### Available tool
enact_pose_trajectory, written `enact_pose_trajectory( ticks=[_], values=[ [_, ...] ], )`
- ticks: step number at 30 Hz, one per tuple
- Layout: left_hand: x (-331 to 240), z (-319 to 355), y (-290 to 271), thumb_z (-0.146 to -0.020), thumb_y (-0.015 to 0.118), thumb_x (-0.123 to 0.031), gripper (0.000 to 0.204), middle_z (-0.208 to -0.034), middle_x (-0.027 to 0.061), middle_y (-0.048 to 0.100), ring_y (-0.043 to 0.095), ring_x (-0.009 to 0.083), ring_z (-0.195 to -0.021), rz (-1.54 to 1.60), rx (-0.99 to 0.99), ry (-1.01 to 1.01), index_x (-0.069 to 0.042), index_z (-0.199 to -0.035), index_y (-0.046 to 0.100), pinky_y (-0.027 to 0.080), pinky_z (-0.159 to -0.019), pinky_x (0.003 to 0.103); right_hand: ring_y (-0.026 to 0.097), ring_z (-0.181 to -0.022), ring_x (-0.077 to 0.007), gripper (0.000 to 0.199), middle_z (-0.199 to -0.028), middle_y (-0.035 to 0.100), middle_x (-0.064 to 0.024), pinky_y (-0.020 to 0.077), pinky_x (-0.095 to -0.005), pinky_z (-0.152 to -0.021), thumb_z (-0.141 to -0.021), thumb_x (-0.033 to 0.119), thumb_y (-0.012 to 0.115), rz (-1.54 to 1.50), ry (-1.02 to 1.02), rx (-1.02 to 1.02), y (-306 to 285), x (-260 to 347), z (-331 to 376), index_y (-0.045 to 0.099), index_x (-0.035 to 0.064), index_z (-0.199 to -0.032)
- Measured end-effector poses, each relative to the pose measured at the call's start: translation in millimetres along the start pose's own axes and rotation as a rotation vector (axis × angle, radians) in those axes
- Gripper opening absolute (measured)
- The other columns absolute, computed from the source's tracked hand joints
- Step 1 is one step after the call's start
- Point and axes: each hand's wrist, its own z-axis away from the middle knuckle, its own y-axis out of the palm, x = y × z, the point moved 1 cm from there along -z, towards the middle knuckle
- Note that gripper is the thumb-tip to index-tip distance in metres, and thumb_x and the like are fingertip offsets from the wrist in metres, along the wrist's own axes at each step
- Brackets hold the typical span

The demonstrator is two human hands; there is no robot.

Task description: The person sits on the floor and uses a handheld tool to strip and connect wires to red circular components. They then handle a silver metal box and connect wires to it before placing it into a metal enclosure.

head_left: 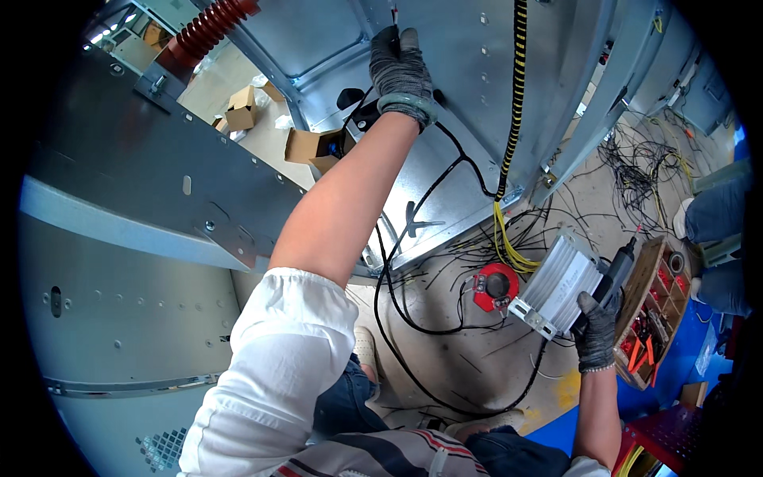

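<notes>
My left hand (pixel 400 67), in a grey knitted glove with a pale green band at the wrist, reaches up against the metal panel (pixel 457 48) of a cabinet. Its fingers are drawn together. A thin dark piece with a reddish part shows just beyond the fingertips; what it is cannot be made out. Low on the right, my right hand (pixel 596 334), gloved alike, grips a black powered screwdriver (pixel 615 269), its bit pointing up and away. Beside it lies a silver finned metal box (pixel 560 282). A black cable (pixel 387 338) loops between my arms.
A red round device (pixel 496 287) stands near the silver box. A wooden compartment box (pixel 653 314) holds tools and small red parts. Yellow-banded wiring (pixel 515 103) hangs down the cabinet. Loose black wires (pixel 636 167) cover the floor, and another person's legs (pixel 719 215) show at right.
</notes>
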Motion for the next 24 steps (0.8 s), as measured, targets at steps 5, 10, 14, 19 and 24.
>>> enact_pose_trajectory(
  ticks=[5,10,14,19,24],
  values=[
    [-2,24,4,-0.089,0.052,-0.026,0.025,-0.070,0.0053,0.063,0.055,0.0133,-0.063,0.040,0.294,0.085,-0.004,-0.095,0.062,0.044,-0.067,0.028,0.057,-0.095,-0.0195,0.056,-0.105,0.057,-0.0083,0.0474,-0.0313,-0.083,-0.071,0.017,0.071,0.028,-0.043,0.033,-13,-5,-16,0.046,0.0008,-0.119],
    [-35,97,-5,-0.091,0.047,-0.032,0.035,-0.071,0.0036,0.063,0.049,0.0059,-0.054,0.019,0.836,-0.108,-0.004,-0.107,0.061,0.043,-0.052,0.022,0.059,-0.094,-0.0191,0.045,-0.102,0.059,-0.0075,0.0465,-0.0311,-0.086,-0.076,0.017,0.066,-0.113,0.079,-0.058,-8,30,-29,0.050,0.0007,-0.115],
    [-66,137,-22,-0.090,0.050,-0.024,0.028,-0.070,0.0061,0.063,0.059,0.0105,-0.064,0.148,1.154,-0.287,-0.002,-0.106,0.058,0.047,-0.059,0.026,0.058,-0.098,-0.0212,0.050,-0.105,0.059,-0.0094,0.0457,-0.0341,-0.089,-0.077,0.019,0.066,-0.267,-0.039,-0.017,6,56,-39,0.045,0.0030,-0.120],
    [-71,156,-30,-0.088,0.052,-0.014,0.027,-0.070,0.0047,0.060,0.057,0.0105,-0.063,0.034,1.425,-0.237,0.000,-0.111,0.057,0.047,-0.062,0.026,0.062,-0.086,-0.0237,0.041,-0.097,0.061,-0.0111,0.0530,-0.0383,-0.076,-0.074,0.016,0.070,-0.389,0.013,-0.179,9,74,-49,0.051,0.0038,-0.108],
    [-77,161,-31,-0.087,0.054,-0.015,0.025,-0.065,0.0055,0.058,0.055,0.0105,-0.060,-0.086,1.437,0.034,-0.001,-0.107,0.060,0.046,-0.060,0.026,0.062,-0.078,-0.0212,0.032,-0.090,0.062,-0.0068,0.0521,-0.0324,-0.064,-0.074,0.018,0.070,-0.435,0.030,-0.359,16,59,-58,0.053,0.0073,-0.100]
  ],
)
